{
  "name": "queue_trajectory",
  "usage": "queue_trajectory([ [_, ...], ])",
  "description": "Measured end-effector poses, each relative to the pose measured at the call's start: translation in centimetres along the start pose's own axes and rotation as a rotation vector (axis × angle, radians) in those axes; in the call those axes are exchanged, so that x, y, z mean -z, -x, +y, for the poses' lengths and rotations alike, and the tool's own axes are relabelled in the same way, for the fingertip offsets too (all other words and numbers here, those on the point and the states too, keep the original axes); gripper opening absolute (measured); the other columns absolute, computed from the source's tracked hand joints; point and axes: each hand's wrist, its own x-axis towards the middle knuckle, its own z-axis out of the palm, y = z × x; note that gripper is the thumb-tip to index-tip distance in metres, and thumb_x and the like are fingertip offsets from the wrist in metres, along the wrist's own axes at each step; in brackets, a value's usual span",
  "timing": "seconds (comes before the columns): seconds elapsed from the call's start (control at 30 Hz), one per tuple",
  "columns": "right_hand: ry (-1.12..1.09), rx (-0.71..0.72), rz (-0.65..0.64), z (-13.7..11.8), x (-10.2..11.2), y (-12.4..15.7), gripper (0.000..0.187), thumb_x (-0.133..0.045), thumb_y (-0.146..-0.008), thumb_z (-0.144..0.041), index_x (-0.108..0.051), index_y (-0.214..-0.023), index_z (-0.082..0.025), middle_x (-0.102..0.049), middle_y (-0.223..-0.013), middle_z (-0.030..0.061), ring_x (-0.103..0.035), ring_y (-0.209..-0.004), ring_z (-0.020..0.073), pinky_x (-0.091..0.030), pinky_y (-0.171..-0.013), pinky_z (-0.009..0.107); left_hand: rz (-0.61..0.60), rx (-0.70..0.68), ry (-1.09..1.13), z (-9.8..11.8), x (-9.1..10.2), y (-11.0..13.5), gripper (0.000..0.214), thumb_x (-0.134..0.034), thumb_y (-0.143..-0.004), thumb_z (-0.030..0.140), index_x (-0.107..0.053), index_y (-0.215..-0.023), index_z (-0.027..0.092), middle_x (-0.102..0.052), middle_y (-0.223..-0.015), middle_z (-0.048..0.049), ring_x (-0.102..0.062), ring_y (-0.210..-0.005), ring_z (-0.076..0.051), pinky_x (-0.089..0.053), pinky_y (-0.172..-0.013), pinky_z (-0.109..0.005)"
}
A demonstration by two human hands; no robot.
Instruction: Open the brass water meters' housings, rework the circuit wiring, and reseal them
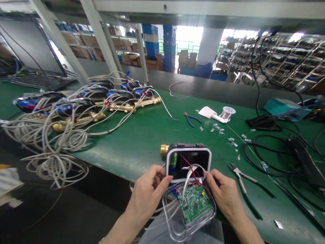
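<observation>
A black meter housing (194, 159) with a brass pipe fitting (164, 149) stands at the bench's front edge, its open side facing me. Around its opening runs a white gasket (188, 149). At the lower left corner, my left hand (149, 191) grips the gasket between thumb and curled fingers. My right hand (224, 191) pinches the lower right corner; its fingertips are partly hidden. Below hangs a clear plastic cover (175, 234) carrying a green circuit board (196, 205). Red, black and white wires (188, 179) link the board and the housing.
Several brass meters (122, 106) with coiled grey cables (68, 142) crowd the left. Cutting pliers (240, 174), small blue-handled nippers (189, 119), a white tape dispenser (218, 116) and small scraps (218, 128) lie beyond and right. Black cables (269, 159) cover the right side.
</observation>
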Motion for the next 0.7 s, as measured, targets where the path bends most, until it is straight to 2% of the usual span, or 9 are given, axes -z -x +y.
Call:
queue_trajectory([
  [0.1, -0.005, -0.004, -0.003, 0.1, 0.0, 0.0, 0.043, -0.043, -0.091, -0.050, -0.049, -0.062, -0.019, -0.041, -0.054, -0.0051, -0.038, -0.050, 0.0082, -0.029, -0.049, 0.020, -0.058, 0.087, 0.164, -0.1, -0.2, 0.0, 0.037, -0.069, -0.075, 0.036, -0.048, -0.101, 0.020, -0.060, -0.082, 0.0021, -0.060, -0.070, -0.013, -0.050, -0.065, -0.026],
  [0.2, -0.011, -0.010, -0.006, 0.3, -0.1, 0.0, 0.045, -0.043, -0.091, -0.053, -0.048, -0.061, -0.019, -0.040, -0.053, -0.0051, -0.037, -0.049, 0.0081, -0.028, -0.049, 0.021, -0.107, 0.203, 0.346, -0.2, -0.4, -0.3, 0.048, -0.070, -0.074, 0.033, -0.043, -0.111, 0.019, -0.059, -0.085, 0.0013, -0.060, -0.068, -0.013, -0.051, -0.064, -0.028],
  [0.3, -0.010, -0.016, -0.003, 0.4, 0.0, -0.1, 0.047, -0.043, -0.090, -0.055, -0.047, -0.060, -0.019, -0.039, -0.053, -0.0049, -0.036, -0.050, 0.0084, -0.028, -0.049, 0.021, -0.186, 0.242, 0.507, -0.3, -0.5, -0.6, 0.035, -0.068, -0.077, 0.033, -0.046, -0.099, 0.019, -0.056, -0.080, 0.0022, -0.057, -0.068, -0.011, -0.047, -0.063, -0.025],
  [0.43, -0.009, -0.022, -0.009, 0.5, 0.0, -0.1, 0.047, -0.043, -0.089, -0.056, -0.047, -0.060, -0.019, -0.040, -0.053, -0.0046, -0.036, -0.051, 0.0087, -0.028, -0.049, 0.021, -0.257, 0.201, 0.701, -0.7, -0.8, -0.9, 0.029, -0.065, -0.080, 0.035, -0.043, -0.089, 0.019, -0.053, -0.080, 0.0022, -0.053, -0.071, -0.010, -0.045, -0.066, -0.024],
  [0.6, -0.020, -0.043, -0.023, 0.7, -0.1, -0.1, 0.048, -0.043, -0.089, -0.056, -0.046, -0.060, -0.019, -0.040, -0.054, -0.0044, -0.037, -0.051, 0.0085, -0.028, -0.050, 0.021, -0.215, 0.174, 0.675, -1.1, -1.0, -0.8, 0.027, -0.062, -0.083, 0.039, -0.044, -0.090, 0.019, -0.050, -0.080, 0.0023, -0.052, -0.073, -0.010, -0.045, -0.068, -0.025],
  [0.7, -0.033, -0.063, -0.038, 0.9, -0.1, 0.0, 0.049, -0.043, -0.088, -0.058, -0.046, -0.060, -0.019, -0.039, -0.055, -0.0045, -0.036, -0.052, 0.0085, -0.028, -0.050, 0.021, -0.134, 0.152, 0.633, -1.0, -0.9, -0.9, 0.030, -0.060, -0.085, 0.039, -0.046, -0.103, 0.020, -0.053, -0.099, -0.0018, -0.055, -0.081, -0.011, -0.046, -0.075, -0.026],
])
